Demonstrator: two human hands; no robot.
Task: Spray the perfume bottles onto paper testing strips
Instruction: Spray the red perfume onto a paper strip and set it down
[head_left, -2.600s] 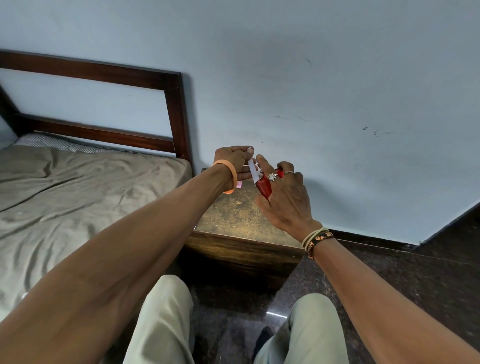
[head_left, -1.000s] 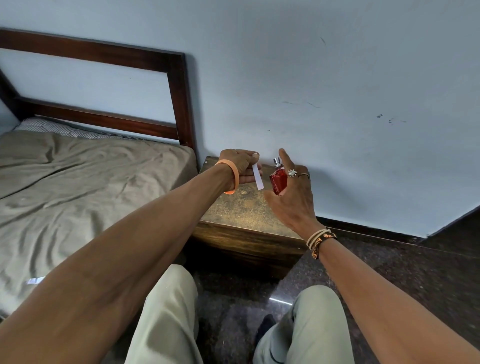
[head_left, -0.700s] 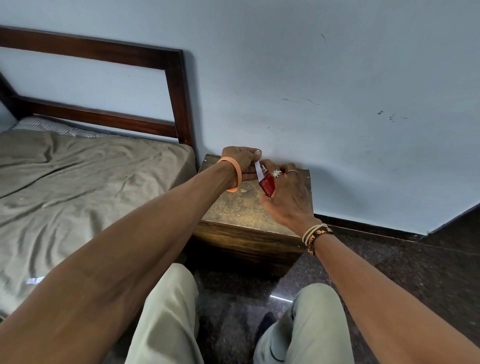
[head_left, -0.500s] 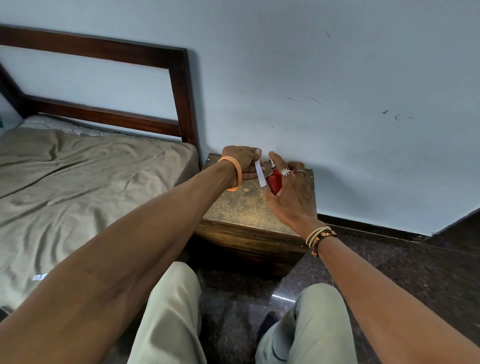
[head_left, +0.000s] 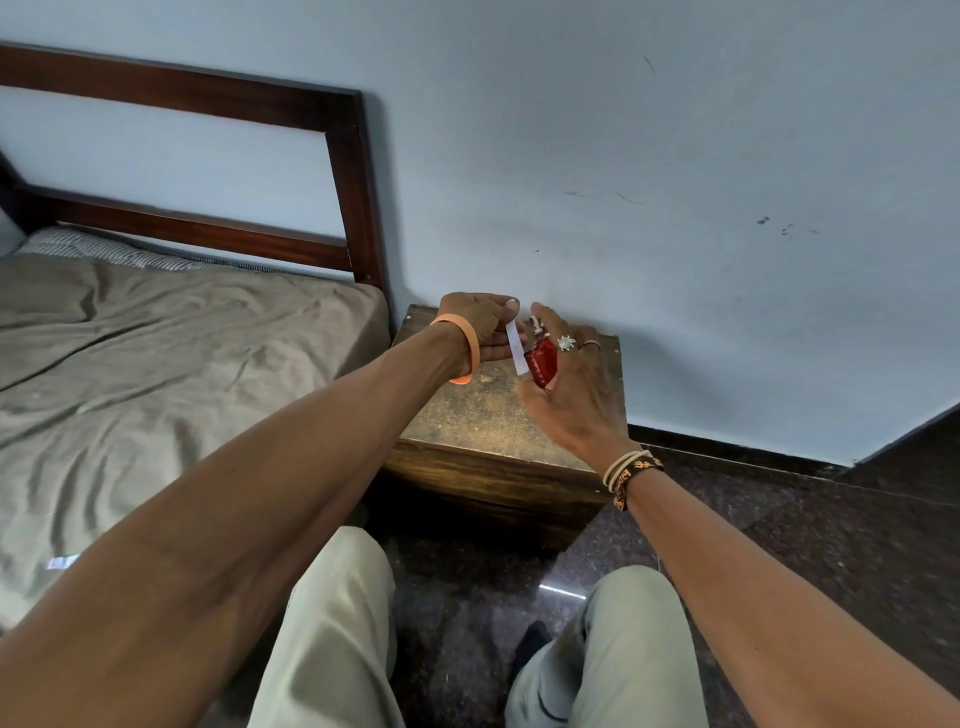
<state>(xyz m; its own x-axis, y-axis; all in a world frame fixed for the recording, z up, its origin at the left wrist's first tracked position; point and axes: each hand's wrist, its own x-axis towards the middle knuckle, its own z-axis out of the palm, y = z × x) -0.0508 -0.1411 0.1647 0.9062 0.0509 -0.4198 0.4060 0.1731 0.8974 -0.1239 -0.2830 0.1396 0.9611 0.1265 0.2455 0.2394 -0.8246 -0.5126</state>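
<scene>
Close together, L hand pinching strip, R hand gripping red bottle, nightstand below

1. One red perfume bottle is counted.
2. One white paper strip is seen.
3. Two hands are counted: a left hand and a right hand.
4. Two rings are seen on the right hand.
5. One orange bangle is counted.
6. One bedside table and one bed are seen.
</scene>
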